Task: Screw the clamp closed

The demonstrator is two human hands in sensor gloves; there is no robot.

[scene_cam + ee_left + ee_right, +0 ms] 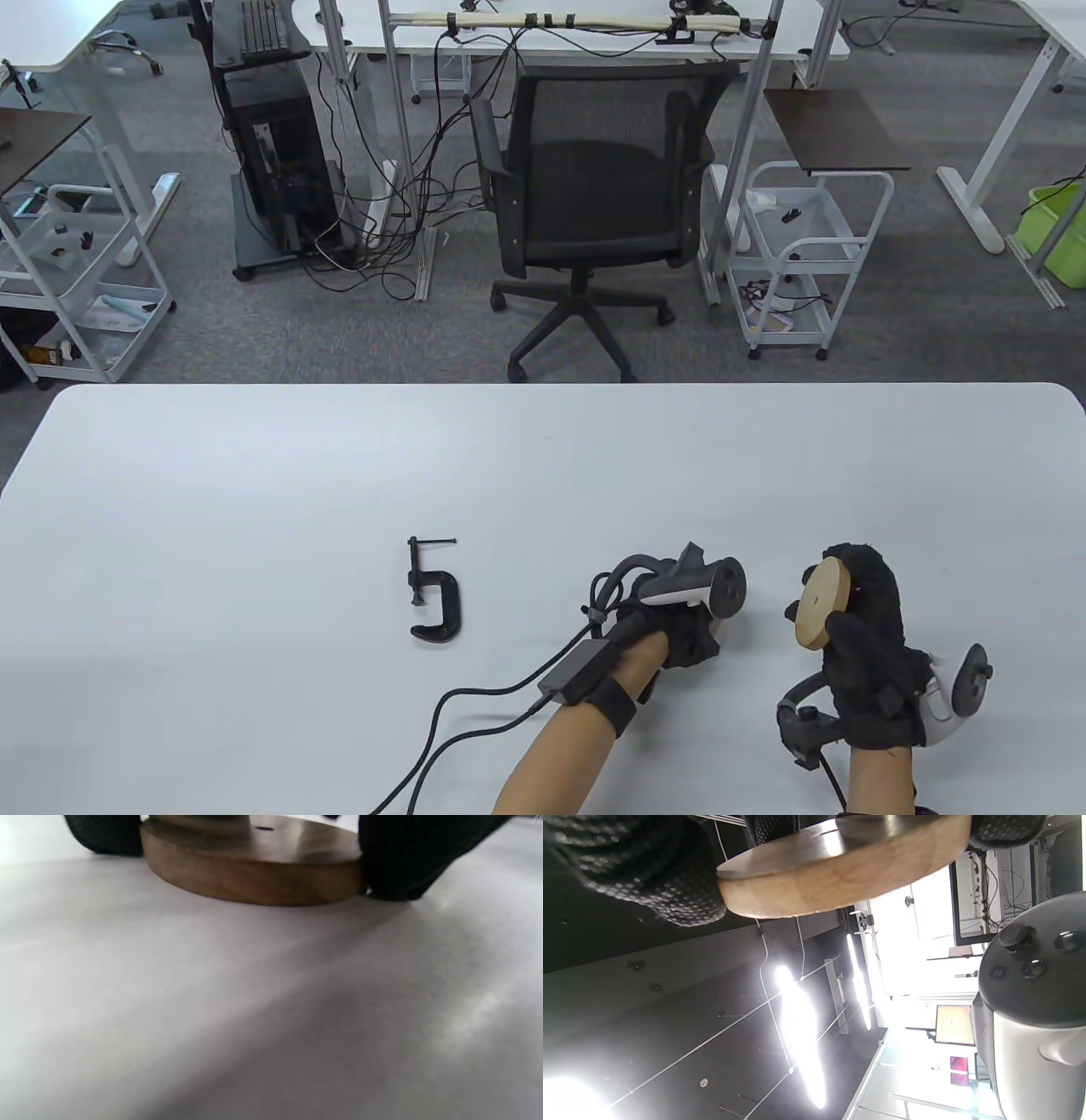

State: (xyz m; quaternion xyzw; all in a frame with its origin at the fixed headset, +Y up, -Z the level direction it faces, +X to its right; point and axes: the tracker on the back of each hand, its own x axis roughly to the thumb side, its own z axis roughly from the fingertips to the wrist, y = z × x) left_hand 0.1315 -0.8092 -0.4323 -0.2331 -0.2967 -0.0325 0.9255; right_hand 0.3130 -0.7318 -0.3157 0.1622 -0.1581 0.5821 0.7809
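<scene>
- Small black metal C-clamp (pixel 433 592): lies flat on the white bench (pixel 254 475), left of both hands and touched by neither. Its screw runs along the left side with the cross-bar handle at the far end. A gap shows between the screw pad and the lower jaw, so the clamp is not screwed shut.
- Right hand (pixel 870 645) in a black sensor glove: raised near the bench's front edge, on the right. It grips a round, light wooden disc (pixel 825 598) by the rim, fingers curled over the far edge and thumb on the near edge. The disc is tilted on edge, its flat face turned towards the left hand. A small dark hole shows near the centre of that face.
- Right wrist view: the disc's pale rim (pixel 848 878) sits between gloved fingertips (pixel 670 887) at the top of the frame; ceiling lights fill the background, and the other hand's tracker (pixel 1035 993) stands at the right edge.
- Left hand (pixel 670 632), also gloved in black: lies between clamp and disc, close to the bench, tracker (pixel 704 586) on its back. Its fingers are hidden beneath the tracker; I cannot tell whether the grip is open or closed. It is apart from the clamp.
- Left wrist view: the disc (pixel 254 870) shows at the top, with dark gloved fingertips (pixel 407 857) on either side of its rim, above the blurred bench surface.
- Black cables (pixel 475 713) trail from the left forearm across the bench.
</scene>
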